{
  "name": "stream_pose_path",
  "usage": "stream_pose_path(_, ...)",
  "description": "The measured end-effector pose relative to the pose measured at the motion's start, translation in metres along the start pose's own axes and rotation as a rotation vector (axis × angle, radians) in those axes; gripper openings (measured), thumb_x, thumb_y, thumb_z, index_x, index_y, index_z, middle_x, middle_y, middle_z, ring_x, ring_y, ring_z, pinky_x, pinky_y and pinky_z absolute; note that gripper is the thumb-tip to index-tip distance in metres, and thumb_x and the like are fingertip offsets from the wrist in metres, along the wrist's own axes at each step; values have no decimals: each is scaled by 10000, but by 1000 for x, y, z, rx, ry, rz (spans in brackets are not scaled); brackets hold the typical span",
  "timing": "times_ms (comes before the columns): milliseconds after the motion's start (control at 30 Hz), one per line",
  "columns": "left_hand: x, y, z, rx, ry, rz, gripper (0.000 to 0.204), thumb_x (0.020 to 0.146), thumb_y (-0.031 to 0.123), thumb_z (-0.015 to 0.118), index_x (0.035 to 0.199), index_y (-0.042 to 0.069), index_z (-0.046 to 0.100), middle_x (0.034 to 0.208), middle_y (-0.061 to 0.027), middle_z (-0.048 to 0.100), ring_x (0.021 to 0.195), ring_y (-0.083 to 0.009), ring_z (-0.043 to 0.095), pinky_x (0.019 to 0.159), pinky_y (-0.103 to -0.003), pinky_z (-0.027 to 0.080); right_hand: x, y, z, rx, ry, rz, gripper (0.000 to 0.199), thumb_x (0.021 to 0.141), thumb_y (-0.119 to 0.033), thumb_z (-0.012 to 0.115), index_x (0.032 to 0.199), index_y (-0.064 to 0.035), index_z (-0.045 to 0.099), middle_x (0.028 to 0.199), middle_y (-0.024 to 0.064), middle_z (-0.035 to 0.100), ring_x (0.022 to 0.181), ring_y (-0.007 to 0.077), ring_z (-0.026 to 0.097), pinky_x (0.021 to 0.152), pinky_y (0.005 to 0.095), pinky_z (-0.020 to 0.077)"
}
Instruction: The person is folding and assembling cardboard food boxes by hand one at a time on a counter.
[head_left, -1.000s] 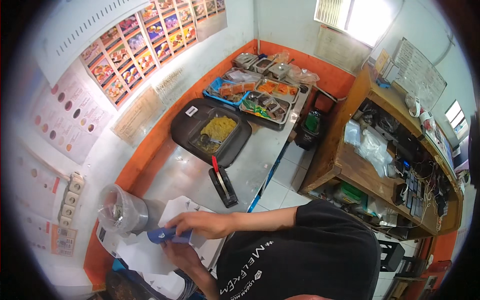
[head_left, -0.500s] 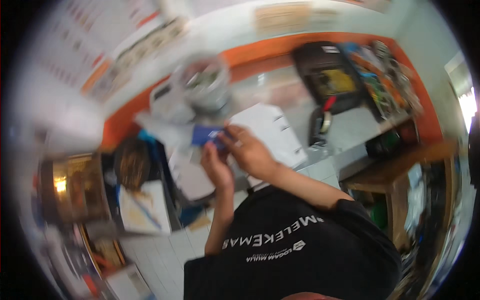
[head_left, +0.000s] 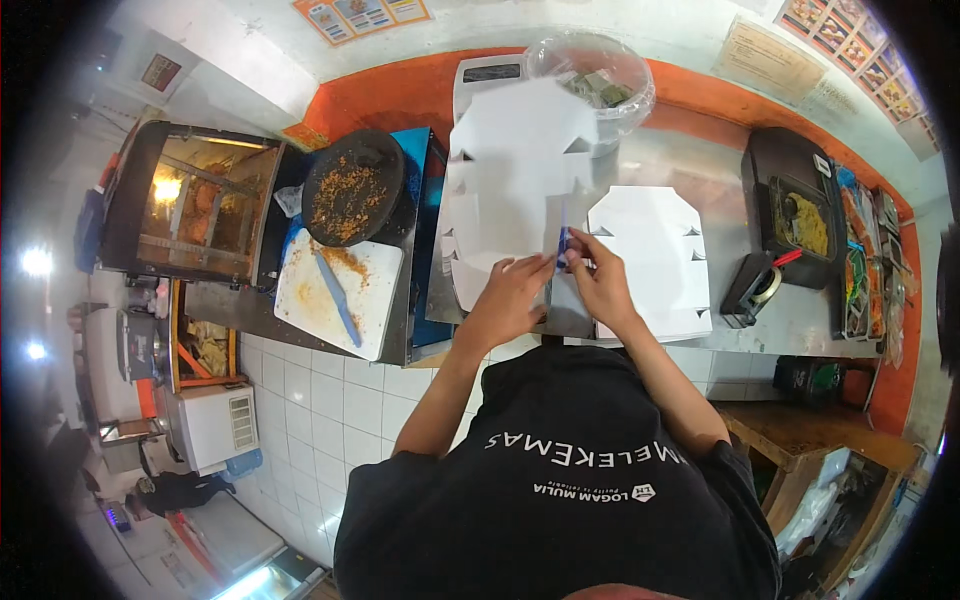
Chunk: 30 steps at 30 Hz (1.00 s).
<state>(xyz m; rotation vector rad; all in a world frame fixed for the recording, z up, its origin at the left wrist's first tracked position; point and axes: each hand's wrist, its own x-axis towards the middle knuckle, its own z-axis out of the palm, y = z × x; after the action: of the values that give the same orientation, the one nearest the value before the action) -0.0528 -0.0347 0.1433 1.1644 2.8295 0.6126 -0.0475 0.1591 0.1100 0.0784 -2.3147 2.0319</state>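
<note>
My right hand pinches a small flat blue card or packet, seen nearly edge-on, between thumb and fingers. Beside it, my left hand lies with its fingers stretched out over a flat white cardboard box blank, the fingertips close to the blue piece. Whether they touch it I cannot tell. To the right of my right hand lies a second white box blank with notched edges. Both blanks rest on a steel table.
Behind the blanks stand a scale and a clear bag of green packets. On the left are a pan of brown crumbs, a cutting board with a knife, and a lit display warmer. A tape dispenser sits at right.
The view has swung left and steadied. The blue piece was held flat by both hands; now it is turned edge-on in my right hand, and my left fingers have straightened over the left blank.
</note>
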Motion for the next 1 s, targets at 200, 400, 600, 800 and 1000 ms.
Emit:
stream_pose_path(200, -31, -66, 79, 140, -165, -182, 537, 841, 47, 617, 1364, 170, 601, 1127, -128, 604, 1034, -298, 625, 828, -437, 552, -5, 74, 1, -353, -340, 25, 449, 966, -198, 642, 1329, 59, 577, 1280, 252, 634, 1119, 383, 657, 967, 419, 520)
stream_pose_path(400, -53, -89, 111, -126, -230, -81, 450, 884, 135, 641, 1332, 175, 639, 1086, -114, 601, 1003, -307, 606, 843, -430, 516, -46, 76, -74, -602, -351, 146, 537, 908, -233, 717, 1376, -17, 564, 1403, 219, 555, 1321, 387, 520, 1096, 464, 433)
stream_pose_path(600, -62, -89, 117, -152, -276, -28, 321, 845, 208, 742, 1156, 130, 729, 1022, -108, 608, 977, -310, 603, 835, -431, 511, -97, 96, -122, -1117, -589, 88, 749, 788, -288, 823, 1442, -95, 513, 1616, 146, 315, 1488, 425, 282, 1142, 506, 385)
stream_pose_path(800, -60, -99, 108, -264, -449, -75, 412, 748, 277, 846, 1116, 123, 743, 1019, -115, 607, 1005, -316, 602, 865, -424, 509, -98, 132, -129, -1074, -641, -14, 510, 865, -272, 742, 1326, -97, 612, 1555, 147, 427, 1430, 451, 375, 1087, 502, 451)
stream_pose_path(1000, -35, -77, 70, -265, -419, -200, 635, 710, 309, 870, 1272, 94, 664, 1195, -138, 626, 1151, -330, 588, 960, -418, 493, -94, 133, -135, -898, -544, -106, 221, 924, -210, 646, 1068, -55, 712, 1136, 135, 703, 1046, 344, 656, 930, 458, 514)
